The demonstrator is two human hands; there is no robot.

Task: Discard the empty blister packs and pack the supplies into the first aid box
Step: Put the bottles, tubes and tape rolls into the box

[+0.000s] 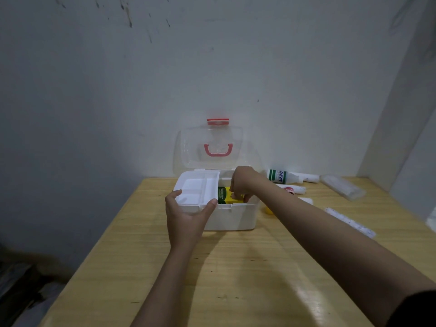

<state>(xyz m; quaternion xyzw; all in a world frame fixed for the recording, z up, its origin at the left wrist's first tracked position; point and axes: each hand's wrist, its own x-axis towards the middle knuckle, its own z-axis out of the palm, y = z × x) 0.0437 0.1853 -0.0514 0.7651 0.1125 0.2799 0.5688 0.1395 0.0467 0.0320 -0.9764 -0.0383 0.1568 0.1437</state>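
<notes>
Two hands at first aid box (pixel 232 214): left hand (pixel 186 217) gripping tray (pixel 197 187), right hand (pixel 240 182) fingers curled on yellow-green carton (pixel 224 194)

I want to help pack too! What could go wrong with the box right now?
The white tray sits shifted to one side of the first aid box, held only by the left hand; it could tip or slip. The right hand is down inside on the yellow and green pack, so sliding the tray back might pinch fingers. The forearm could also knock the tubes beside the box.
</notes>
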